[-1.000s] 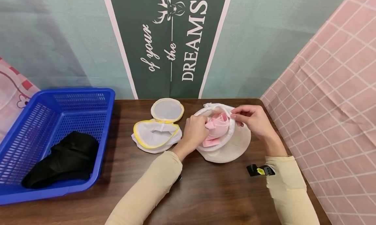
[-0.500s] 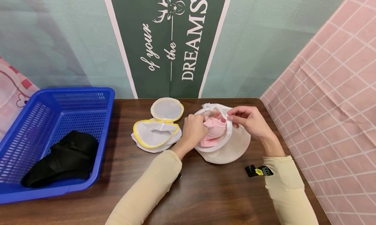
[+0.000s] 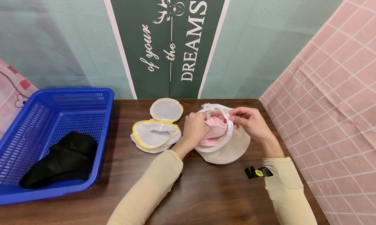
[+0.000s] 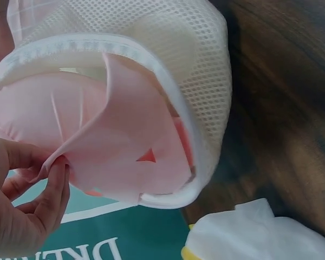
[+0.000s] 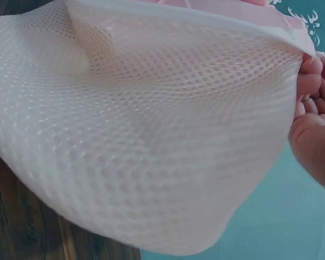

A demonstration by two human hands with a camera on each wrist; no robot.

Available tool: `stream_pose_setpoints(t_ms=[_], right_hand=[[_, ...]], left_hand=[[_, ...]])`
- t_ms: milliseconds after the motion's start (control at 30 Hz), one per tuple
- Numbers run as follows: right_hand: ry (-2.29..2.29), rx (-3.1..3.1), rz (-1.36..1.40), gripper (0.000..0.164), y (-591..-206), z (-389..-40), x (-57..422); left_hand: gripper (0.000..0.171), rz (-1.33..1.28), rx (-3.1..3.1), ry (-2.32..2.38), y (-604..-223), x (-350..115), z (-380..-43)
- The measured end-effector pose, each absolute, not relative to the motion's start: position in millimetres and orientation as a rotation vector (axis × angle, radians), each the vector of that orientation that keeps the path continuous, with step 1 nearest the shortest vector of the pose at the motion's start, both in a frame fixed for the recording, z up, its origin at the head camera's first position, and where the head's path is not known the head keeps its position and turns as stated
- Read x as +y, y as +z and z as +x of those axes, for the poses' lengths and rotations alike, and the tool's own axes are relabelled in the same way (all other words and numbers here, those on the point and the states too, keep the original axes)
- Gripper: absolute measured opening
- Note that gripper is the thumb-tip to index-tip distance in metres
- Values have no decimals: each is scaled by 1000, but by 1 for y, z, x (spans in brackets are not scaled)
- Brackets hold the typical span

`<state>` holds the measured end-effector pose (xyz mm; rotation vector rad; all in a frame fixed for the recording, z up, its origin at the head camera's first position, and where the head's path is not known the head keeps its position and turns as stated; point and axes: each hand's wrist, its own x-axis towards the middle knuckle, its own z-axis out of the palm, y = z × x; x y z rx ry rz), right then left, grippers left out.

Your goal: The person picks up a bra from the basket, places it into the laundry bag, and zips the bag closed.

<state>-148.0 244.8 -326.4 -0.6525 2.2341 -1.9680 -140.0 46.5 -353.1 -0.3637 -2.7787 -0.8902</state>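
A white mesh laundry bag (image 3: 232, 150) sits open on the table, its zippered rim facing up. Inside its mouth lies a pink bra (image 4: 124, 130) with a smooth moulded cup, partly covered by the rim in the head view. My left hand (image 3: 195, 128) pinches a fold of the bra between thumb and fingers, seen closely in the left wrist view. On the opposite side, my right hand (image 3: 251, 122) pinches the bag's rim. The right wrist view is mostly filled by the bag's mesh side (image 5: 151, 146), with the right hand's fingertips at its edge.
Left of the bag, a smaller white pouch (image 3: 152, 141) with yellow trim lies with its round lid (image 3: 166, 109) flipped back. A blue plastic basket (image 3: 101, 153) at the far left holds black cloth (image 3: 63, 159). Pink tiled-pattern cloth (image 3: 332, 120) borders the right side.
My right hand has shifted slightly left with the rim, and the mouth looks narrower. The bra's folds have changed a little under my left hand, which stays nearly in place.
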Motion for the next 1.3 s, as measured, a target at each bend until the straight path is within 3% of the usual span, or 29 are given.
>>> stream_pose_setpoints(t_ms=[67, 400, 1033, 1300], right_hand=[[-1901, 2327, -575, 7, -326, -148, 247], [-1643, 2485, -230, 18, -341, -146, 266], [-1764, 2390, -187, 19, -353, -141, 269], [-1685, 2412, -223, 22, -353, -138, 264]], left_hand=[[12, -386, -2749, -905, -358, 48, -140], [9, -483, -2703, -1154, -395, 51, -143], [5, -746, -2588, -1257, -401, 58, -138], [11, -655, -2518, -1219, -401, 57, -138]])
